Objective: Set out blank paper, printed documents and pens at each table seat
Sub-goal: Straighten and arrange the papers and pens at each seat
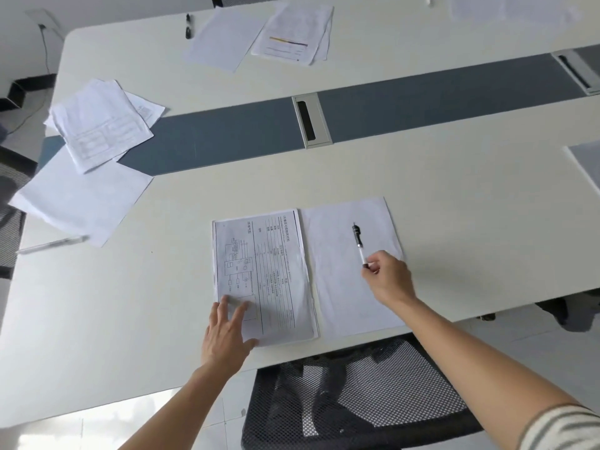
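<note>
At the near seat a printed document (269,271) with a diagram and lines of text lies flat beside a blank sheet (341,280) on its right. My left hand (225,332) rests with straight fingers on the document's near left corner. My right hand (388,276) pinches the near end of a pen (358,241), which lies on the blank sheet with its black end pointing away from me.
White table (454,190) with a grey centre strip and a cable hatch (310,121). Paper sets lie at the left end (97,125) and far side (292,34), each near a pen (52,244) (188,26). A mesh chair (357,394) stands below the near edge.
</note>
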